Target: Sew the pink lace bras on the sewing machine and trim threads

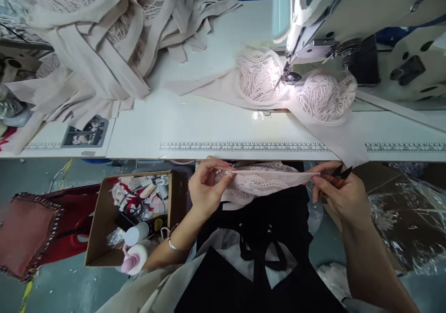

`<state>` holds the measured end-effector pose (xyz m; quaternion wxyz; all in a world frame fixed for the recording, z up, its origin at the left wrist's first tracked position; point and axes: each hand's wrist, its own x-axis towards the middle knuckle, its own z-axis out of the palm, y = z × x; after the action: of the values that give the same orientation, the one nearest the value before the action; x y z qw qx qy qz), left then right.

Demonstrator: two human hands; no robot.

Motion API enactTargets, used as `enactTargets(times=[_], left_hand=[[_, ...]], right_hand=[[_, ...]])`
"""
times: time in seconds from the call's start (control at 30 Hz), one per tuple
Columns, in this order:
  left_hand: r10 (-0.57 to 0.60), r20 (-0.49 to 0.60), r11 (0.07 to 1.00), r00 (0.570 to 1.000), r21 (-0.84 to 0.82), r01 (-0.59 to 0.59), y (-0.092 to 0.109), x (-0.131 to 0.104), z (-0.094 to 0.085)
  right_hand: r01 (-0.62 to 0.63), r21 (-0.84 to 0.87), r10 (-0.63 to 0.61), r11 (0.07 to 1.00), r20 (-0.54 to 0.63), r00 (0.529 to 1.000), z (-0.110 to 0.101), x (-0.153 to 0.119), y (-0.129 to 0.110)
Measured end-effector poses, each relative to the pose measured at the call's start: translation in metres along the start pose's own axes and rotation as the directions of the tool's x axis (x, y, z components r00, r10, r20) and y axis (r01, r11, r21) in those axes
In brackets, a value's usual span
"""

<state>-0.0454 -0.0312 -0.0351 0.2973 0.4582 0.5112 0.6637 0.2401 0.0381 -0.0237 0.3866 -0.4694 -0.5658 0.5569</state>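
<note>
Below the table's front edge, a pale pink lace bra piece (263, 182) is stretched between my two hands over my lap. My left hand (209, 187) pinches its left end. My right hand (339, 192) pinches the right end and also holds small snips (337, 179) with orange handles and dark tips against the palm. On the table (195, 122), a second pink lace bra (259, 78) lies with its middle under the presser foot of the lit sewing machine (324, 20). One of its wings hangs over the edge near my right hand.
Beige lace pieces (104, 48) are heaped at the table's left. A printed ruler (244, 146) runs along the front edge. Below left stand a cardboard box (92, 238) of bottles and scraps and a red chair (28, 234). Clear plastic wrap (414, 215) lies at the right.
</note>
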Motion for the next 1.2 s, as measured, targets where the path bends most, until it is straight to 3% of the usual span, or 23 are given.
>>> enactTargets(times=[0.2,0.47,0.6,0.87,1.1,1.2], left_hand=[[-0.039,-0.005,0.999,0.999,0.004,0.039,0.000,-0.002,-0.002],[-0.044,-0.018,0.999,0.999,-0.011,0.044,-0.007,-0.002,-0.002],[-0.072,-0.035,0.997,0.997,0.015,0.072,-0.007,-0.002,-0.003],[-0.136,-0.044,0.991,0.990,0.006,0.136,-0.001,0.000,-0.001],[-0.177,0.086,0.979,0.981,-0.084,0.184,0.006,0.007,-0.006],[-0.232,0.232,0.966,0.945,0.168,0.196,0.018,0.007,-0.003]], right_hand=[[0.105,-0.059,-0.111,0.993,-0.109,0.988,0.009,0.000,-0.001],[0.156,-0.104,-0.172,0.982,-0.171,0.970,0.009,0.000,-0.002],[0.113,-0.114,-0.135,0.987,-0.208,0.969,0.007,0.001,-0.001],[0.101,0.068,-0.087,0.993,-0.186,0.979,-0.005,0.003,0.005],[0.252,0.146,-0.242,0.957,-0.086,0.967,-0.012,0.004,-0.027],[0.296,0.079,-0.296,0.952,-0.012,0.955,-0.007,-0.003,-0.047]])
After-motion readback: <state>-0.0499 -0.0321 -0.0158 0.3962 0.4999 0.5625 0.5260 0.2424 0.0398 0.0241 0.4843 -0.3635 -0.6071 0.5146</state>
